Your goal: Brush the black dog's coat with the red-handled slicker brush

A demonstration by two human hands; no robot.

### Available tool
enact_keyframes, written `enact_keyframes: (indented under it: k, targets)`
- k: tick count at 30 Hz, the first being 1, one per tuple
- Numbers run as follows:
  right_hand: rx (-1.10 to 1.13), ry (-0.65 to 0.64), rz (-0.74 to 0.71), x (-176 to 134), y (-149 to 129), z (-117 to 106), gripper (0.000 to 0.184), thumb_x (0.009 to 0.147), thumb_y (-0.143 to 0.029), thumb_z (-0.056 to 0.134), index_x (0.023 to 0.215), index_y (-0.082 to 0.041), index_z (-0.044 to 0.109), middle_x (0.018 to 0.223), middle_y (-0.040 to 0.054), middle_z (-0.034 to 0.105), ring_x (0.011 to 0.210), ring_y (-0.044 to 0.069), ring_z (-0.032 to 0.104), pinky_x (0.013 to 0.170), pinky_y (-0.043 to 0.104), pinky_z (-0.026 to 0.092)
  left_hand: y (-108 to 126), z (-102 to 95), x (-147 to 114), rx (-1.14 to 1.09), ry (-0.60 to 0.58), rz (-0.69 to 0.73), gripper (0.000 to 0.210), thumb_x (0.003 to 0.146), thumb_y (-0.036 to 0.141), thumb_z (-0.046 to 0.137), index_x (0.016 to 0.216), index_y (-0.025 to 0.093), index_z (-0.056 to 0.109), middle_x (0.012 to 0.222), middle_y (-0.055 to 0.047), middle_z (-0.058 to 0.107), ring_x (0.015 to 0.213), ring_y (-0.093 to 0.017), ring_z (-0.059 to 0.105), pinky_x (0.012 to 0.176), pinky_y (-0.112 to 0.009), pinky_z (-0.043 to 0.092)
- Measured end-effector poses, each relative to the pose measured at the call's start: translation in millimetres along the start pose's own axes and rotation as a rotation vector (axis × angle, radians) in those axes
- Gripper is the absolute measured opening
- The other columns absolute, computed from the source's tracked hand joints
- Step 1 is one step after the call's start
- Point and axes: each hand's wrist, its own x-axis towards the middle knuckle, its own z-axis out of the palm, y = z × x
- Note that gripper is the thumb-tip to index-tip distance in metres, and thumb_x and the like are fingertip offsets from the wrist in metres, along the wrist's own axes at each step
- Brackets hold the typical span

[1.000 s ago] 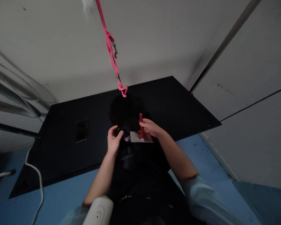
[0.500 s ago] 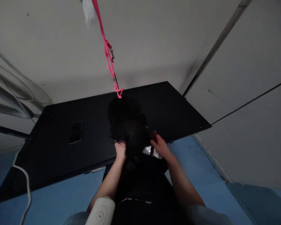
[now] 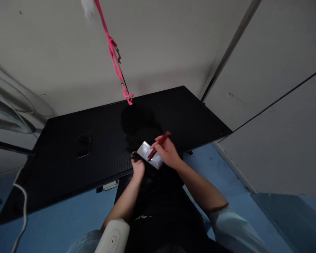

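The right hand (image 3: pixel 168 154) is closed around the red handle of a brush (image 3: pixel 150 155), its silver pad tilted against the black dog (image 3: pixel 139 128) standing on the black table (image 3: pixel 68 165). The left hand (image 3: pixel 138 168), at 8 o'clock from the brush, grips the dog's fur (dark on dark, so outlines blur). A pink leash (image 3: pixel 113 56) runs from the dog toward 11 o'clock. A white dryer (image 3: pixel 113 237) sits at 6 o'clock.

Head-worn view looks steeply down (close in) over the black table (image 3: pixel 68 168).
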Motion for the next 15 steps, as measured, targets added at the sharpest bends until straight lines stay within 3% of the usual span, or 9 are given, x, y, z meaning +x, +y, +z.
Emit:
enact_keyframes:
  k: [2,5,6,9,11,14,15]
  targets:
    - [0.014,0.054,0.054,-0.7,8.4,1.4,0.020,0.078,-0.030,0.052,0.093,-0.020,0.044,0.071,-0.0008,0.063,0.060,0.013,0.059,0.062,0.030,0.048,3.3,3.8,-1.3,-0.057,0.150,0.180,0.034,0.089,0.035,0.034,0.080,0.013,0.059,0.075,-0.004,0.058,0.069,-0.013,0.054,0.066,-0.023,0.046]
    - [0.051,0.337,-0.082,-1.4,15.7,1.0,0.022,0.081,-0.030,0.049,0.101,-0.022,0.042,0.076,-0.0005,0.064,0.069,0.014,0.061,0.070,0.031,0.049,7.2,7.0,-1.5,-0.111,0.254,0.412,0.032,0.087,0.036,0.041,0.069,0.014,0.055,0.067,-0.001,0.056,0.062,-0.012,0.051,0.062,-0.023,0.041]
    - [0.066,0.338,-0.114,-2.0,17.0,1.2,0.024,0.082,-0.030,0.049,0.103,-0.022,0.041,0.079,-0.0003,0.064,0.071,0.014,0.062,0.072,0.031,0.049,7.8,7.5,-1.3,-0.104,0.246,0.431,0.034,0.087,0.038,0.041,0.067,0.015,0.054,0.064,-0.001,0.054,0.060,-0.012,0.049,0.060,-0.023,0.040]
    - [0.091,0.129,-0.019,-0.3,20.6,0.5,0.022,0.080,-0.030,0.051,0.099,-0.022,0.043,0.072,-0.0014,0.063,0.064,0.013,0.061,0.065,0.030,0.050,7.7,8.5,0.2,-0.071,0.236,0.416,0.041,0.087,0.044,0.039,0.058,0.016,0.047,0.056,0.001,0.048,0.052,-0.010,0.042,0.054,-0.023,0.036]
    - [0.075,0.124,0.041,5.2,21.2,-4.5,0.020,0.079,-0.030,0.051,0.095,-0.021,0.043,0.068,-0.0021,0.062,0.061,0.013,0.060,0.062,0.028,0.050,6.7,8.5,1.3,-0.070,0.232,0.415,0.040,0.087,0.044,0.039,0.059,0.016,0.047,0.056,0.001,0.047,0.052,-0.010,0.042,0.054,-0.023,0.035]
    - [0.059,0.459,-0.104,11.5,18.2,-13.2,0.020,0.082,-0.030,0.047,0.100,-0.022,0.039,0.079,-0.0001,0.062,0.073,0.013,0.063,0.068,0.029,0.050,5.2,7.6,2.7,-0.104,0.219,0.435,0.035,0.086,0.044,0.041,0.067,0.016,0.051,0.063,0.000,0.052,0.057,-0.011,0.046,0.056,-0.023,0.037]
    - [0.058,0.510,-0.152,11.4,17.2,-13.9,0.021,0.083,-0.030,0.046,0.101,-0.023,0.038,0.083,0.0005,0.062,0.076,0.014,0.063,0.070,0.029,0.050,4.8,7.4,3.2,-0.105,0.215,0.436,0.035,0.086,0.044,0.041,0.067,0.016,0.050,0.063,0.000,0.052,0.058,-0.011,0.047,0.057,-0.023,0.037]
